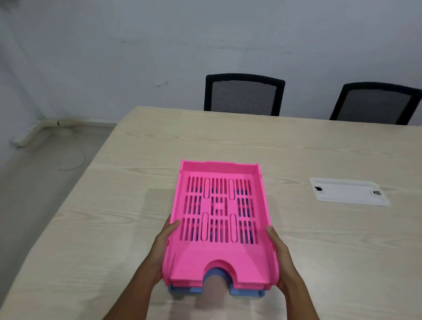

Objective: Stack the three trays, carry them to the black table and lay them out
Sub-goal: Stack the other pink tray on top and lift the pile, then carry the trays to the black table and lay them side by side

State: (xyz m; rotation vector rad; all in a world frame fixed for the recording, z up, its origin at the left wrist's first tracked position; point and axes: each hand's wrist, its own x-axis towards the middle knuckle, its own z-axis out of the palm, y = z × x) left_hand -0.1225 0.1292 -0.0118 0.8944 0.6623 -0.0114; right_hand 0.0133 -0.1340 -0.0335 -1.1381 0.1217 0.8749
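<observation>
Trays: pink tray (220, 209) nested over blue tray (237, 291), left hand (162, 248) and right hand (279, 256) clamping sides. Risk: blue tray dropping free if lifted.

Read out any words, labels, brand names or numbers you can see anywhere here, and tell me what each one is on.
None can be read.
Pink tray, held at its sides by the left hand and right hand: only slots, no lettering shows.
Blue tray under it: no marking shows.
White cable cover in the wooden table: plain.
Two black mesh chairs: no labels show.
</observation>
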